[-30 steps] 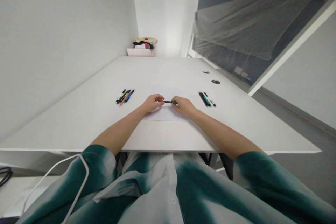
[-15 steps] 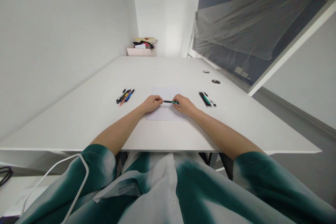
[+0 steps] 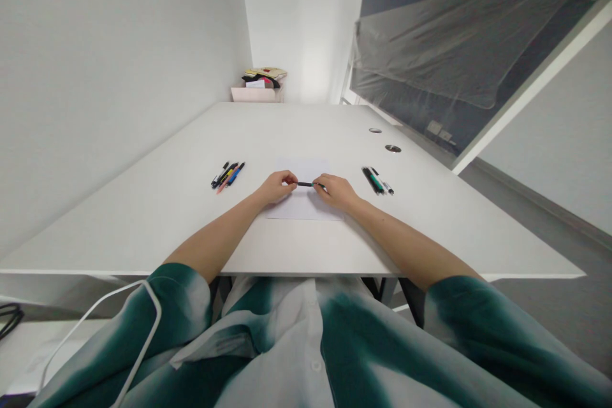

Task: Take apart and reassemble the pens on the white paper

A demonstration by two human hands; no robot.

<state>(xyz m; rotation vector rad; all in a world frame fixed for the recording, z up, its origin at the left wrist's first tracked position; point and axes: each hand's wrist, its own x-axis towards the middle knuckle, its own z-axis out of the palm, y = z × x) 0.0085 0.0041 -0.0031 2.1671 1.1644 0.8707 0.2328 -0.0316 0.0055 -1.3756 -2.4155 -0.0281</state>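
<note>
A dark pen [image 3: 305,184] with a green part lies level between my hands, above a white sheet of paper [image 3: 306,209]. My left hand [image 3: 278,187] pinches its left end with the fingertips. Closed around its right, green part is my right hand [image 3: 333,190]. Several pens and markers [image 3: 228,176], black, yellow, pink and blue, lie in a group left of the paper. To the right of it is another group of pens [image 3: 377,182], black, green and white.
The white table [image 3: 296,127] has two round metal fittings [image 3: 393,148] near its right edge. A pink box [image 3: 253,95] with cloth-like items stands at the far end. A plastic-covered dark panel [image 3: 430,44] rises at the right.
My right hand has shifted slightly left along the pen, so more of its green part is covered. My left fingers have risen a little. The pen groups have not moved.
</note>
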